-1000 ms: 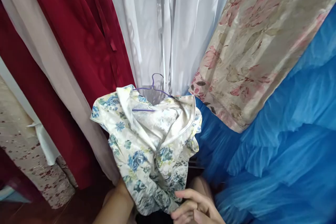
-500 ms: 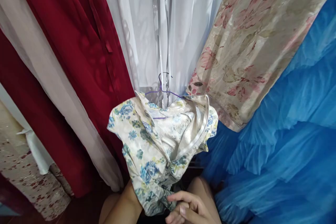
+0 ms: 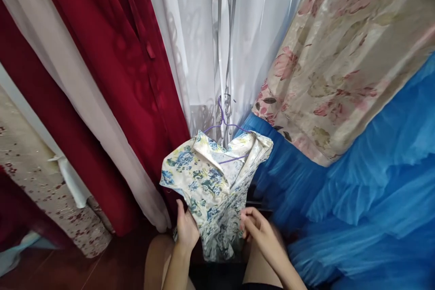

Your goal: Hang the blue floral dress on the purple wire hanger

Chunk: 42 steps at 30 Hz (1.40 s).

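A cream dress with blue flowers (image 3: 212,181) hangs on a thin purple hanger (image 3: 224,122) low in the middle of the view. My left hand (image 3: 186,229) grips the dress's left side with fingers closed on the cloth. My right hand (image 3: 256,229) pinches the dress's right side at about the same height. Both hands hold it out in front of the hanging clothes.
Hanging garments crowd all round: dark red fabric (image 3: 112,77) and a pale strip at the left, sheer white cloth (image 3: 204,45) with ribbons in the middle, a beige dress with pink flowers (image 3: 340,54) and blue tulle (image 3: 367,190) at the right. A wooden floor (image 3: 84,267) shows lower left.
The flowered dress has moved away and been straightened out, hanging flatter. My left hand has come from under the cloth to its left edge, and my right hand has risen to grip the right side.
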### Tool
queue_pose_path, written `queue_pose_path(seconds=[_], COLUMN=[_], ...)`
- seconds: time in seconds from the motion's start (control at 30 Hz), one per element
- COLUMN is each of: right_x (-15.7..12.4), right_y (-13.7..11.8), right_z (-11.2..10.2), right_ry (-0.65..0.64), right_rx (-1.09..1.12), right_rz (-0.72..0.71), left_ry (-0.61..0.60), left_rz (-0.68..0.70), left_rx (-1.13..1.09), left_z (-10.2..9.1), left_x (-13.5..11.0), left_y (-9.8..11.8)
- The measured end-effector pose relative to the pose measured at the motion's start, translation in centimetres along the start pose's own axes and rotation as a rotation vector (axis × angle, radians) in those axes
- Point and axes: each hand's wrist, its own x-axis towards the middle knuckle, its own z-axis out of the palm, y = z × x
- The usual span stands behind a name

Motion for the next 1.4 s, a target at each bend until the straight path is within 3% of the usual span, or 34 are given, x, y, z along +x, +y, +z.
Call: queue_pose_path(seconds=[0.1, 0.23, 0.57, 0.63, 0.73, 0.8, 0.87, 0.93, 1.0, 1.13, 1.33, 1.4], right_x=[3.5, 6.5, 5.4, 4.9, 4.0, 3.4, 2.9, 2.6, 2.5, 4.0, 10.1, 11.6], right_y=[0.3, 0.7, 1.8, 1.4, 0.6, 0.0, -0.4, -0.7, -1.2, -4.6, -15.4, -17.8], right_z=[0.9, 2.5, 4.2, 3.7, 2.8, 2.5, 2.8, 3.3, 3.9, 3.7, 3.3, 3.8], right_ry=[0.070, -0.016, -0.075, -0.061, -0.060, -0.061, -0.067, -0.076, -0.080, -0.065, 0.029, 0.027], right_rx=[-0.103, -0.171, -0.111, -0.091, -0.069, -0.054, -0.043, -0.038, -0.037, -0.009, 0.078, 0.132], right_rz=[-0.091, -0.195, -0.162, -0.125, -0.033, 0.011, 0.033, 0.043, 0.042, -0.035, -0.343, -0.390], left_ry=[0.044, 0.075, 0.099, 0.176, 0.448, 0.524, 0.335, -0.014, -0.254, -0.314, -0.434, -0.483], left_rz=[-0.020, -0.042, -0.037, 0.074, 0.465, 0.654, 0.654, 0.538, 0.428, 0.407, 0.448, 0.442], left_rx=[0.073, 0.152, 0.119, 0.176, 0.333, 0.488, 0.662, 0.793, 0.843, 0.871, 1.118, 1.215], left_z=[0.6, 1.8, 2.3, 1.4, -0.5, -1.1, -0.8, 0.2, 1.2, 2.2, 2.5, 2.4], left_x=[-0.8, -1.1, -1.3, -0.7, 0.3, 0.3, -0.3, -1.1, -1.7, -1.4, -1.0, -0.6], left_y=[-0.4, -0.3, -0.7, -0.7, -0.5, -0.7, -1.5, -2.7, -3.9, -4.7, -3.9, -3.7])
